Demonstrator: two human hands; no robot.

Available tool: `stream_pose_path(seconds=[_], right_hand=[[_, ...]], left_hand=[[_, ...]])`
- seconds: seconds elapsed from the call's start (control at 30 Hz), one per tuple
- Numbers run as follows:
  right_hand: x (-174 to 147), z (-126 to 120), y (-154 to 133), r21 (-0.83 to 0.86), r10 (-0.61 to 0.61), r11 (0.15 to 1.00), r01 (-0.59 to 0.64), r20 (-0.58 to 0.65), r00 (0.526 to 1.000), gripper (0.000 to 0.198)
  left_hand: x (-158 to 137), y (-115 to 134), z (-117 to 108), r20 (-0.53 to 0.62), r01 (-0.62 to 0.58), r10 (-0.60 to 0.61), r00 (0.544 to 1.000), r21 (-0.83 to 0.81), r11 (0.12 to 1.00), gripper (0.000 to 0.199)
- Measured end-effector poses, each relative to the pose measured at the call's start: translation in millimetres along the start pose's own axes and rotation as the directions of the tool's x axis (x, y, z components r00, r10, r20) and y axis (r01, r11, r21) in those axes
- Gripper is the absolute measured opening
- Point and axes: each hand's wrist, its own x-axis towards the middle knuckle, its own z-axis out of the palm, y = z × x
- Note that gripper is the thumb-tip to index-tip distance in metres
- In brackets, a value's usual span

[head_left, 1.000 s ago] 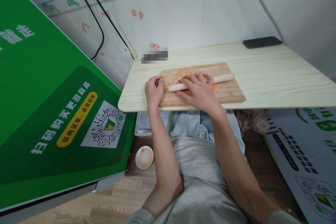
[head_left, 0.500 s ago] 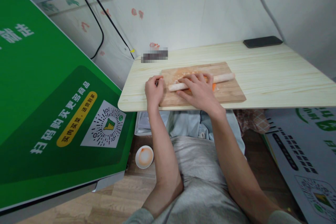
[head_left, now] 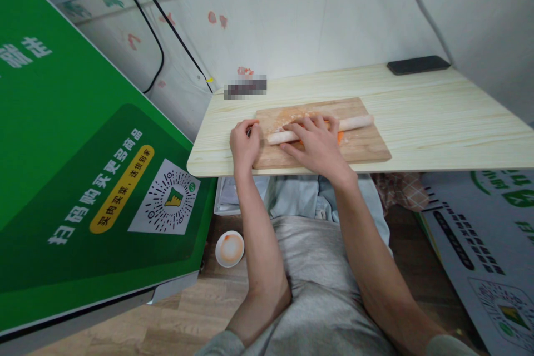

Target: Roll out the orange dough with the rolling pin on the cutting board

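Observation:
A wooden cutting board (head_left: 367, 147) lies near the front edge of the table, dusted with white flour and marked with orange smears. Across it, slightly slanted, runs a pale rolling pin (head_left: 355, 123). My right hand (head_left: 315, 142) is draped over the pin's middle, fingers bent around it from above. Orange dough (head_left: 340, 138) peeks out beside that hand; most of it is hidden underneath. At the board's left edge my left hand (head_left: 245, 147) is closed, its curled fingers against the edge. The undersides of those fingers do not show.
A black phone (head_left: 418, 65) rests at the back right of the pale table (head_left: 450, 122). A blurred-out object (head_left: 245, 87) sits at the back left. Below stands a white bowl (head_left: 230, 249) with orange residue. A green panel (head_left: 104, 178) flanks the left side.

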Motion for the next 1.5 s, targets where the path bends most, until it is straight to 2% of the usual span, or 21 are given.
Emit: stream_pose_path(seconds=[1.5], right_hand=[[1.0,5.7,1.2,-0.013,0.004,1.000,-0.005,-0.039,0.999,0.044]], left_hand=[[0.4,-2.7,0.9,0.004,-0.007,0.007,1.000,0.008,1.000,0.021]])
